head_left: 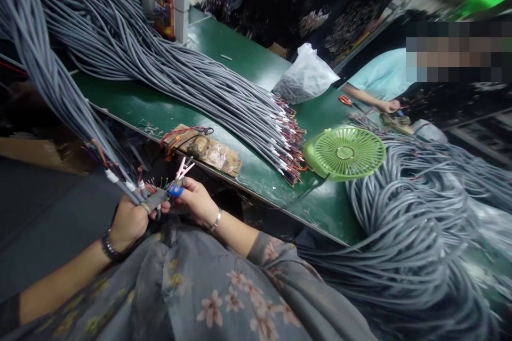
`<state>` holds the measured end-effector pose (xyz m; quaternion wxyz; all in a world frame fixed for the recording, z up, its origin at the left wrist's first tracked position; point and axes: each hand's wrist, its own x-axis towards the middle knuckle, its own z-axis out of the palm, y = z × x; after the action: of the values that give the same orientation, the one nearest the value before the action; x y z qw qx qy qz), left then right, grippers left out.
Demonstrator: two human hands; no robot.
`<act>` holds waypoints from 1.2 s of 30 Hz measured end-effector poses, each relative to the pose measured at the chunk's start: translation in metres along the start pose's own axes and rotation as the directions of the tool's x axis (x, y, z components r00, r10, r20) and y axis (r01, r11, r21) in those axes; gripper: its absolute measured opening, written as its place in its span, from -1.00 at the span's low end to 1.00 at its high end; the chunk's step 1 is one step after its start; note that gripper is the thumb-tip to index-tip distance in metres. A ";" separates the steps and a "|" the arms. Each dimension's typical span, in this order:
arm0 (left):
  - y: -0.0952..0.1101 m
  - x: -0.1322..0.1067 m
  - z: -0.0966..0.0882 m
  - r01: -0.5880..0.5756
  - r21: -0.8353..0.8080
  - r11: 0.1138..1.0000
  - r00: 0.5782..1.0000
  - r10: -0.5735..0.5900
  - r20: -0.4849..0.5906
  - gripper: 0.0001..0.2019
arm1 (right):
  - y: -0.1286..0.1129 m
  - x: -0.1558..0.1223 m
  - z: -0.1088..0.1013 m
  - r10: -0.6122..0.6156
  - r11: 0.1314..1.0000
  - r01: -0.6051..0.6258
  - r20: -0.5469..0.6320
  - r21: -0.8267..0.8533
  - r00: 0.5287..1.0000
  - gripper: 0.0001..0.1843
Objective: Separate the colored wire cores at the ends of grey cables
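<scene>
My left hand (pixel 130 221) is closed around the stripped ends of several grey cables (pixel 76 106), which hang down from the upper left. White bands (pixel 112 176) wrap some of these ends, and thin coloured wires (pixel 151 187) stick out near my fingers. Close beside it, my right hand (pixel 199 203) is pinched, with a blue wrap (pixel 176 191) on one finger. A small pale-pink tool with two arms (pixel 184 169) rises from its fingertips; its working end is hidden. Grey finger wraps also show where the two hands meet.
Across the green table (pixel 332 208) lies a thick bundle of grey cables (pixel 208 85). A wooden block with tape and wires (pixel 204 149) sits at the near edge. Beyond are a green fan (pixel 346 152), a plastic bag (pixel 306 77), coiled cables (pixel 404 208) and a co-worker (pixel 380 77).
</scene>
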<state>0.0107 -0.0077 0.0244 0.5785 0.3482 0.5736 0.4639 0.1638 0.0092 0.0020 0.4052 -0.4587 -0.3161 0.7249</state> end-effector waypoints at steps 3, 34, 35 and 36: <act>0.000 0.000 0.000 -0.007 0.014 1.000 1.000 0.007 0.001 -0.67 | -0.001 0.002 0.002 -0.028 1.000 0.028 -0.010 0.008 1.000 -0.41; 0.034 0.014 0.009 0.186 0.070 0.980 0.941 -0.198 0.275 -0.58 | 0.002 0.052 -0.018 -0.095 0.967 0.076 0.067 0.243 0.993 -0.27; 0.033 0.015 0.009 0.185 0.071 0.980 0.942 -0.198 0.270 -0.57 | 0.000 0.053 -0.017 -0.061 0.959 0.033 0.090 0.281 0.994 -0.30; 0.033 0.015 0.010 0.182 0.071 0.981 0.944 -0.195 0.268 -0.57 | -0.001 0.054 -0.015 -0.036 0.949 0.002 0.104 0.315 0.994 -0.34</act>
<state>0.0142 0.0187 0.0507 0.6858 0.3655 0.5291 0.3408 0.1646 0.0583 -0.0249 0.4624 -0.3452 -0.2223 0.7859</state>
